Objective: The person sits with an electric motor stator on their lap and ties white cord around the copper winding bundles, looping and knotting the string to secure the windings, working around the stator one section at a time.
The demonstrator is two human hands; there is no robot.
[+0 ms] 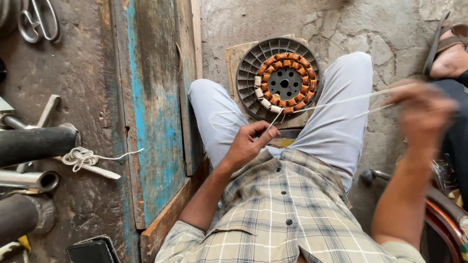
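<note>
A person in a pale plaid shirt and light grey trousers sits on a rough concrete floor, knees apart, beside a weathered wooden plank with flaking blue paint at the left. Between the knees, on a small worn wooden board, lies a round grey plastic fan motor housing ringed with copper-coloured wound coils, the piece being worked on.

The right hand, blurred with motion out to the right, is closed around a thin white cord drawn taut from the coils; how tightly it clenches cannot be told through the blur. The left hand, near the lap, pinches the same cord between thumb and fingertips just short of the coil ring.

A judgement on risk: the hard sideways pull could snap the cord, drag the unclamped housing off its board, or cut into the fine copper windings where the cord bites; a slip of the left pinch would slacken the lacing.

At the far right, another person's sandalled foot rests close to the cord's path and could snag it. At the far left lie steel scissors, dark metal pipes and a loose bundle of white string.
</note>
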